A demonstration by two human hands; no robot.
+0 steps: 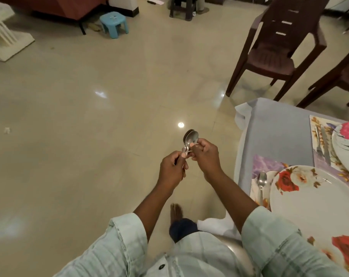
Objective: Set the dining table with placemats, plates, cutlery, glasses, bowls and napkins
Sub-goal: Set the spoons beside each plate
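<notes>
My left hand grips the handles of a small bunch of steel spoons, bowls pointing up, out over the floor. My right hand pinches one spoon of the bunch near its neck. The table, under a grey cloth, stands at the right. On it a floral placemat carries a white plate with red roses and a spoon to the plate's left. A second placemat behind it holds a pink-flowered plate with a fork and knife beside it.
Two brown plastic chairs stand beyond the table's far corner. A blue stool and a white rack sit far off on the glossy tiled floor. My bare foot is below my hands.
</notes>
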